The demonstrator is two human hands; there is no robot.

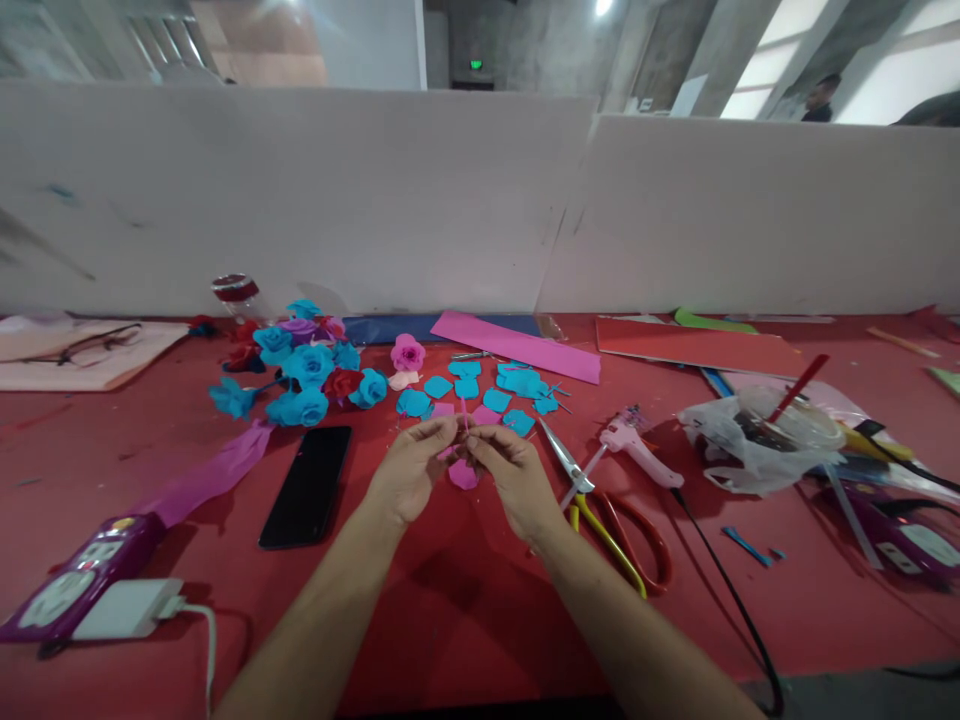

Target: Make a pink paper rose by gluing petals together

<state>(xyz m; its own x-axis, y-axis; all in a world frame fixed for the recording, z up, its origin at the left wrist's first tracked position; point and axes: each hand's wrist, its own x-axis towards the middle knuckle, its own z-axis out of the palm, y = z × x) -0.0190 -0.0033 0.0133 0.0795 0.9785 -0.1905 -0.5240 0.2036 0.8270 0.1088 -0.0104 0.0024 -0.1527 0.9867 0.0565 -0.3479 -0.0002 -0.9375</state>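
left hand (pixel 409 470) fingers pinched small pink paper petal (pixel 463 474) | right hand (pixel 517 476) fingers pinched it too | petal was right of flat black smartphone (pixel 307 486)

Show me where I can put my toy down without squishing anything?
There's bare red table on the left, between the paper sheet, the purple ribbon and the power strip. More lies front right, past the black cable, below the blue scrap. It's crowded by the paper flowers, blue petals, pink petal, scissors and plastic bag.
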